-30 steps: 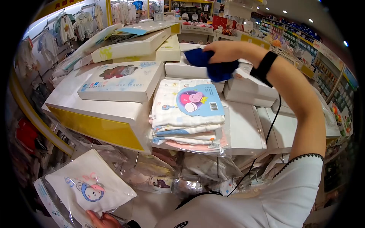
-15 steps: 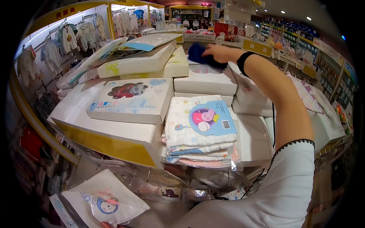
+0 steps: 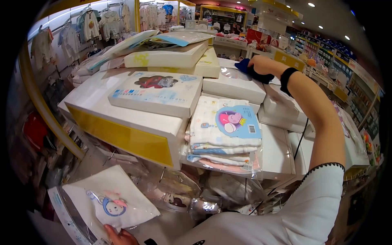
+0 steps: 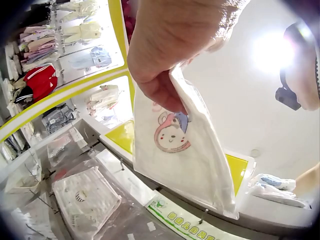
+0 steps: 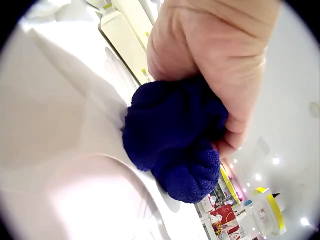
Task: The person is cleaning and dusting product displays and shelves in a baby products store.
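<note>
My right hand (image 3: 263,67) grips a bunched dark blue cloth (image 5: 170,125) with fuzzy edges. The cloth lies against the top of a white box (image 3: 232,89), near its right end. Low on the left, my left hand (image 3: 121,237) pinches a flat package in clear plastic holding a folded white cloth (image 3: 134,200). An embroidered bear face in a blue hood is on that cloth; the left wrist view shows a pink-hooded one. In front of the white box sits a stack of folded printed cloths (image 3: 223,139), its top label showing a pink cartoon pig.
Left of the stack, a box with a cloud-shaped window (image 3: 155,96) rests on a white stand with a yellow front panel (image 3: 122,132). Behind it are piled boxes (image 3: 165,57) and plastic packs. Bagged goods (image 3: 175,192) hang below the counter edge. A thin black cable (image 3: 301,139) runs down from my right wrist.
My right hand has swept the blue cloth back over the white box, then right toward its end. The head view has shifted. My left hand keeps holding the packaged cloth.
</note>
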`<action>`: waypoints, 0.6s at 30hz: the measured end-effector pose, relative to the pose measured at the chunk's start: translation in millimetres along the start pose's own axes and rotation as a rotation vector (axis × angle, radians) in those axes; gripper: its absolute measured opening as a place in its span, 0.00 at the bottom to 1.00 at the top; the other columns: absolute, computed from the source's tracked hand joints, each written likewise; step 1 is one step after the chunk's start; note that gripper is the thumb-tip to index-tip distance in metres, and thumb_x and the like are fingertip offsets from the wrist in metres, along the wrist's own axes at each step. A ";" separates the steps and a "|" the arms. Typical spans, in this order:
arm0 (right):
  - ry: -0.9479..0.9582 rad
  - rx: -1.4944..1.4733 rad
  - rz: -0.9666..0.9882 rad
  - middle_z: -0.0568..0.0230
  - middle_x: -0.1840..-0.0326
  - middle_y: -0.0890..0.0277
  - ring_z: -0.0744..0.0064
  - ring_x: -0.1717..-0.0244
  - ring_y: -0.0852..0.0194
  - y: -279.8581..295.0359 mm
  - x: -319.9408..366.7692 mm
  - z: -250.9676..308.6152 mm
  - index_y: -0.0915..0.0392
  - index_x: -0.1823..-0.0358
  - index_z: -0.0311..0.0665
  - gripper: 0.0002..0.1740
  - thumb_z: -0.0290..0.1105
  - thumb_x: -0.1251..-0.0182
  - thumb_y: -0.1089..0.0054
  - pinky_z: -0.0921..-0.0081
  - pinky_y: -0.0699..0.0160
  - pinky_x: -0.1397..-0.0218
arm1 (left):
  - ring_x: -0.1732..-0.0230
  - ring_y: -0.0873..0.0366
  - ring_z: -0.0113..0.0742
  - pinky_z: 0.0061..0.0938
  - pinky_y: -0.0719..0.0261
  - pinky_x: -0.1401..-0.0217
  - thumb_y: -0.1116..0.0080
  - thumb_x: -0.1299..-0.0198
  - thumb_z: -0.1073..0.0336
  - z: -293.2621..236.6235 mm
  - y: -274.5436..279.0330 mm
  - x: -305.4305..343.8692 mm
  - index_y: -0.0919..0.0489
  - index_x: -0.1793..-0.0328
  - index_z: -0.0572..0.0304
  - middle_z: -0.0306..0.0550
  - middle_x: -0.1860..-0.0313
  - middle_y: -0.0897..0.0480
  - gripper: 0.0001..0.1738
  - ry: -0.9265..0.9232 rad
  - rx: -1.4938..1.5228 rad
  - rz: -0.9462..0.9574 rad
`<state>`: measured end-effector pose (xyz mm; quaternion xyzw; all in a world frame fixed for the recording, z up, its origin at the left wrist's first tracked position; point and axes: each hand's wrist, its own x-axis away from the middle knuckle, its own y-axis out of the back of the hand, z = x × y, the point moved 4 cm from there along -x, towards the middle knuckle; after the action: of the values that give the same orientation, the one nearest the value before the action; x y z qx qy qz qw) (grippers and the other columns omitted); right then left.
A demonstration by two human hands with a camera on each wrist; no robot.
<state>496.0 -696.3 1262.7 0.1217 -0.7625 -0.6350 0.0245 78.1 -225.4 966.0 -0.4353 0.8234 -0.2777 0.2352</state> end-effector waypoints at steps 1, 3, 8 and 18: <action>0.067 -0.026 0.012 0.48 0.53 0.26 0.50 0.51 0.29 1.3 2.6 -3.0 0.21 0.56 0.39 0.25 0.18 0.55 0.61 0.67 0.31 0.47 | 0.43 0.32 0.37 0.30 0.34 0.41 0.56 0.36 0.60 2.8 16.2 -7.1 0.31 0.43 0.73 0.54 0.43 0.30 0.22 -0.040 -0.033 -0.025; 0.041 -0.360 0.005 0.54 0.54 0.24 0.60 0.51 0.27 14.9 18.4 -3.8 0.21 0.55 0.38 0.26 0.16 0.57 0.60 0.73 0.30 0.46 | 0.44 0.31 0.36 0.30 0.34 0.41 0.56 0.36 0.62 -0.2 27.1 -9.5 0.29 0.45 0.73 0.53 0.44 0.29 0.21 -0.135 -0.108 -0.052; -0.013 -1.309 -0.476 0.58 0.51 0.27 0.68 0.58 0.24 73.1 92.0 -14.8 0.27 0.47 0.41 0.26 0.15 0.47 0.61 0.76 0.25 0.52 | 0.43 0.32 0.38 0.33 0.33 0.41 0.56 0.36 0.63 -21.4 -9.9 -3.7 0.30 0.43 0.71 0.54 0.44 0.29 0.20 -0.088 0.007 0.061; 0.079 -1.464 -1.001 0.52 0.48 0.30 0.68 0.53 0.27 84.7 331.0 -59.2 0.38 0.39 0.34 0.27 0.20 0.45 0.55 0.76 0.25 0.50 | 0.42 0.33 0.39 0.36 0.35 0.39 0.59 0.35 0.65 -36.3 -155.3 56.4 0.35 0.40 0.74 0.55 0.43 0.29 0.22 0.033 0.417 0.808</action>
<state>173.4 -811.1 1317.8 0.4166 -0.0211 -0.8950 -0.1579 117.6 -336.5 1087.3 -0.0181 0.8573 -0.3305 0.3943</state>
